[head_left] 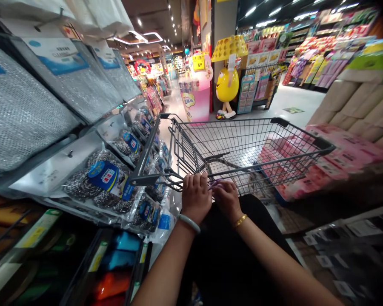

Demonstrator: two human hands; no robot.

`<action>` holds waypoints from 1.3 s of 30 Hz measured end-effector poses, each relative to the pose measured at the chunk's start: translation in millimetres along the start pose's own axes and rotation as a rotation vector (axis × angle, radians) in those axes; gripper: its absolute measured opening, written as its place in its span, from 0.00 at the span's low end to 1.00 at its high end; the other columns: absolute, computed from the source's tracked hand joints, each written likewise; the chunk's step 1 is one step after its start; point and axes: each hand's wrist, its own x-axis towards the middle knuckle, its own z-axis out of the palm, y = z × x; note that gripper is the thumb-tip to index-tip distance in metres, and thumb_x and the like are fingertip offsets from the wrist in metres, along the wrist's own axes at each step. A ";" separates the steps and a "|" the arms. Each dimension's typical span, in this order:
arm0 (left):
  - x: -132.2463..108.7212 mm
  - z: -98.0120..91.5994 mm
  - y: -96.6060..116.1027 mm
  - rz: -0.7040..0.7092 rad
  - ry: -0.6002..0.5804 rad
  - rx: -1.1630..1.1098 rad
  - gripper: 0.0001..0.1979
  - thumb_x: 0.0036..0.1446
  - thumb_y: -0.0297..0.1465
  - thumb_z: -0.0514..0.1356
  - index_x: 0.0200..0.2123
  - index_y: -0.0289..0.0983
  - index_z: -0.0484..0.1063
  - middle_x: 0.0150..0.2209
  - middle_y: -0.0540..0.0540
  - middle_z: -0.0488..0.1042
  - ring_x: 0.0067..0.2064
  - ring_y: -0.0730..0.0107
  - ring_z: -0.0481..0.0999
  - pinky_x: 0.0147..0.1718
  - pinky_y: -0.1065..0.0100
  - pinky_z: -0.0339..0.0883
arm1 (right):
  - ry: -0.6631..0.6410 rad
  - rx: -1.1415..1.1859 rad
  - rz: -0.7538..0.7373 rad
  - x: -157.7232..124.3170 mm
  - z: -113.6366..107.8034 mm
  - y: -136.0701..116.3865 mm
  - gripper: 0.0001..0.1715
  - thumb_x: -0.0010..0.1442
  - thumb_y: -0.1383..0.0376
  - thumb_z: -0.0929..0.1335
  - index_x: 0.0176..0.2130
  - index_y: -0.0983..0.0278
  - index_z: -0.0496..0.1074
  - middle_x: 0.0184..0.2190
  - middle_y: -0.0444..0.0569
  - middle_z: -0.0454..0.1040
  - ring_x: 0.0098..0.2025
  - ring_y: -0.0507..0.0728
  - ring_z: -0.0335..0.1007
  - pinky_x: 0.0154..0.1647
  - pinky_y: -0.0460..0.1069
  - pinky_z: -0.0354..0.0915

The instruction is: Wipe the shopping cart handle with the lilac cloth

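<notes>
A grey wire shopping cart (pixel 232 140) stands sideways in front of me, its handle toward the left. My left hand (pixel 196 197) curls its fingers over the cart's near side rim. Just right of it, my right hand (pixel 226 197) is closed, fingers bent, against the same rim. A thin purple thing (pixel 219 184) shows at its fingertips; what it is I cannot make out. The visible cart basket holds no clear goods, only wire mesh and a dark bar. A pale bangle is on my left wrist, a gold-coloured bracelet on my right.
Packaged scouring pads (pixel 107 180) and mesh bags (pixel 60 68) hang close on the left. Pink packages (pixel 325 170) are stacked right of the cart, with beige packs (pixel 360 100) behind. Ahead stand a yellow mascot figure (pixel 226 85) and a pink display bin (pixel 196 102) beside an aisle.
</notes>
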 end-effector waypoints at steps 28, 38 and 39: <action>2.1 13.6 -3.4 -0.025 0.109 0.019 0.15 0.67 0.37 0.56 0.52 0.36 0.71 0.44 0.40 0.76 0.49 0.54 0.70 0.61 0.52 0.57 | 0.037 0.106 0.167 19.2 -24.6 -0.1 0.06 0.62 0.68 0.69 0.37 0.58 0.77 0.40 0.50 0.74 0.44 0.60 0.70 0.46 0.57 0.69; 3.3 12.3 -1.1 -0.045 0.131 0.022 0.13 0.66 0.35 0.57 0.50 0.36 0.72 0.42 0.41 0.75 0.48 0.54 0.70 0.60 0.52 0.57 | 0.084 0.052 0.086 25.1 -21.9 4.6 0.05 0.63 0.68 0.69 0.37 0.59 0.76 0.38 0.50 0.73 0.41 0.59 0.68 0.41 0.54 0.68; 3.0 12.0 -1.0 -0.043 0.132 0.023 0.13 0.66 0.35 0.57 0.50 0.36 0.72 0.42 0.41 0.75 0.48 0.54 0.70 0.60 0.52 0.58 | 0.088 0.058 0.089 26.9 -22.7 2.3 0.05 0.63 0.68 0.69 0.37 0.59 0.76 0.39 0.50 0.73 0.42 0.59 0.68 0.42 0.55 0.68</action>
